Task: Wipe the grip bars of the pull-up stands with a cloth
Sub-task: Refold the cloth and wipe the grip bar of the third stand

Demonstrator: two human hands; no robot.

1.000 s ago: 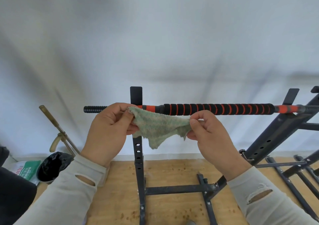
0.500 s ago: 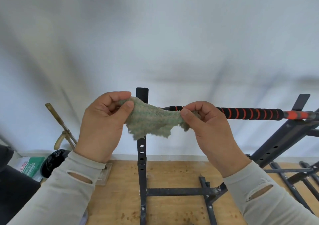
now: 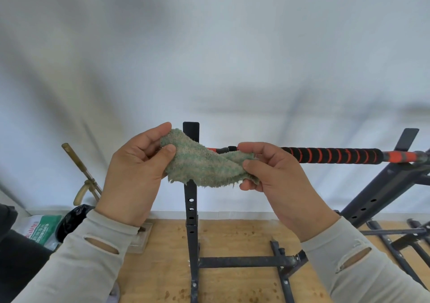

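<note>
A green cloth (image 3: 207, 167) is held up between two hands. One end is pinched by the left hand (image 3: 137, 170), with the thumb on the front and the fingers curled behind. The other end is pinched by the right hand (image 3: 277, 177), with the thumb and first finger closed on it. So both grips are closed on the cloth, and nothing else is held.

The cloth is stretched a little and hangs in front of the bar (image 3: 330, 155). The bar is long and lies flat, running from left to right. It rests on a dark post (image 3: 191, 209) in the middle and on a slanted stand (image 3: 381, 186) at the right. The black part with orange stripes sticks out to the right, past the right hand. The part behind the cloth and the left hand is hidden.

The bar seems to lie just behind the cloth, at about the same height. It cannot be told if the cloth is touching it. The right hand is nearer to the striped part, so a wipe would most likely be made that way, along the bar.

A green and white bag (image 3: 38, 229) is seen low on the left. There is writing on it, but it is too small to be read. No writing is seen on the bar or the stands.
</note>
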